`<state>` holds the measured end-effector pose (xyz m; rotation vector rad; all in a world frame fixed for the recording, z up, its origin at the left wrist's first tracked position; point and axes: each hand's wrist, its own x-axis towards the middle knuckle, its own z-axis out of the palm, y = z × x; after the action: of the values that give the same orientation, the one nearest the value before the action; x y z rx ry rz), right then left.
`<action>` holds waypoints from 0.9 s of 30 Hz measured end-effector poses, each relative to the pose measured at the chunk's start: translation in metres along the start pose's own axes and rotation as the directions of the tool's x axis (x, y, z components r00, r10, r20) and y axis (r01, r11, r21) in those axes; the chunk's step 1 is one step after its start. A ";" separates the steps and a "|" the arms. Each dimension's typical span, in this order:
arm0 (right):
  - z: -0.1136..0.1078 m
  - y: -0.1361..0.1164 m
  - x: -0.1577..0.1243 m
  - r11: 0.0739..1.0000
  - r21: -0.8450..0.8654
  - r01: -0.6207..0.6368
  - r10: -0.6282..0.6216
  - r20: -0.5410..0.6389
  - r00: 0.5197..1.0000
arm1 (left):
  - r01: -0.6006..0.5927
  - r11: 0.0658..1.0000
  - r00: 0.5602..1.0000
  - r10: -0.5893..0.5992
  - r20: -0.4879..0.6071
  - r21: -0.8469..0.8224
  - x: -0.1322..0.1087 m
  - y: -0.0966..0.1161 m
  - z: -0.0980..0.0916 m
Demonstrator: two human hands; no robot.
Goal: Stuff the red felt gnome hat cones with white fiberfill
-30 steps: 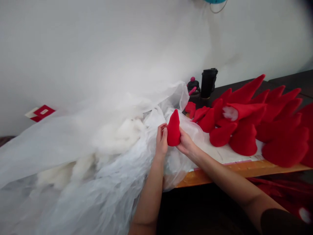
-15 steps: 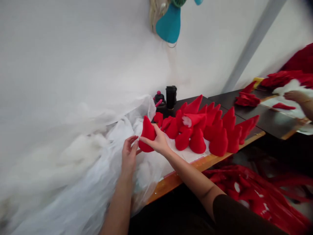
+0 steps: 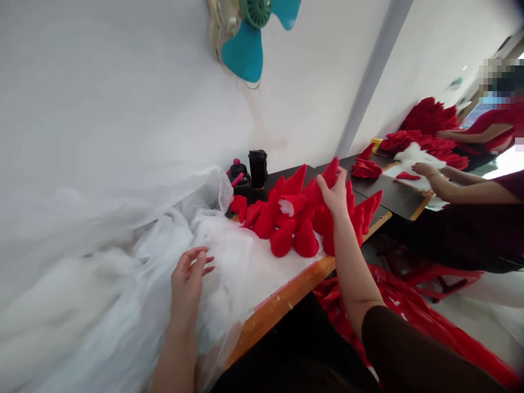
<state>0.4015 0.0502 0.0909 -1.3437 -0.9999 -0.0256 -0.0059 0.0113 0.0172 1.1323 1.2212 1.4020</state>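
"Left hand (image 3: 188,281)?"
"Open, fingers spread, just over the white fibre stuffing (image 3: 233,267)."
"Right hand (image 3: 334,195)?"
"Open too, fingers splayed against the red felt cones (image 3: 305,240), massed farther along the bench (image 3: 282,300)."

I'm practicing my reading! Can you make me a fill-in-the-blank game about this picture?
1. The cloth cones by the person's right hand are ____.
2. The fan blades on the wall are ____.
3. The tall flask behind the cones is ____.
4. The stuffing near the person's left hand is ____.

Missing words: red, teal, black, white.
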 end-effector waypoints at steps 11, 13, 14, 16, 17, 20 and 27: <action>-0.020 0.027 0.017 0.992 0.033 -0.121 0.123 -0.087 0.989 | 0.033 0.999 0.999 -0.033 -0.007 -0.003 0.007 -0.005 -0.004; -0.026 0.030 0.024 0.987 -0.024 -0.159 0.154 -0.138 0.978 | 0.028 1.000 1.000 -0.028 -0.010 0.008 0.007 -0.006 -0.005; -0.029 0.032 0.028 0.980 -0.074 -0.184 0.169 -0.174 0.970 | 0.025 1.000 1.000 -0.025 -0.012 0.013 0.007 -0.007 -0.005; -0.038 0.036 0.034 0.955 -0.182 -0.234 0.186 -0.249 0.951 | 0.021 1.000 1.000 -0.021 -0.010 0.020 0.008 -0.008 -0.005; -0.043 0.037 0.036 0.942 -0.226 -0.249 0.182 -0.282 0.942 | 0.018 1.000 1.000 -0.018 -0.009 0.022 0.008 -0.008 -0.005; -0.054 0.030 0.032 0.931 -0.294 -0.215 0.091 -0.383 0.919 | -0.001 1.000 1.000 0.001 -0.003 0.030 0.009 -0.008 -0.005; -0.027 -0.048 -0.056 0.987 -0.005 0.162 -0.155 -0.338 0.928 | -0.024 1.000 1.000 0.024 -0.011 0.000 0.000 -0.003 -0.001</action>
<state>0.3572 -0.0147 0.0972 -1.1848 -0.8102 -0.3557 -0.0063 0.0114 0.0140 1.1441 1.2186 1.4282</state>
